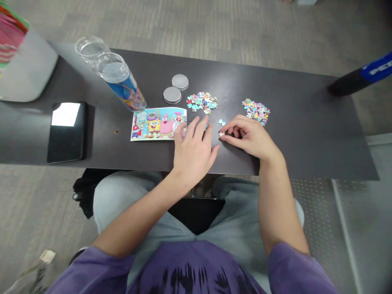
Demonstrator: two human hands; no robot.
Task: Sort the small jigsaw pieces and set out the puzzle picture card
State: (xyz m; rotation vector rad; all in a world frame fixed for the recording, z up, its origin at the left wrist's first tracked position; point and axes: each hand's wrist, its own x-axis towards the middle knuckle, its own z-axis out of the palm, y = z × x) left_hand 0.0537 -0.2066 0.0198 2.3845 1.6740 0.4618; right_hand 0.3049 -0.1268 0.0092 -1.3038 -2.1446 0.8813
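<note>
My left hand (193, 152) lies with its fingers spread at the right end of a cartoon picture card (157, 123), covering part of it. A bit of blue piece shows by its fingertips. Between thumb and index finger, my right hand (252, 136) pinches a small pale puzzle piece (221, 133) at the table surface. A light blue puzzle piece (222, 122) lies just beyond those fingertips. One pile of puzzle pieces (202, 102) is beyond my left hand, and a second pile of pieces (256, 111) sits behind my right hand.
Two round silver lids (172, 95) lie left of the first pile. Clear-topped cartoon tubes (127, 90) stand behind the card. A black device (67, 132) and a white bin (30, 67) are at left; a dark bottle (349, 85) is at far right.
</note>
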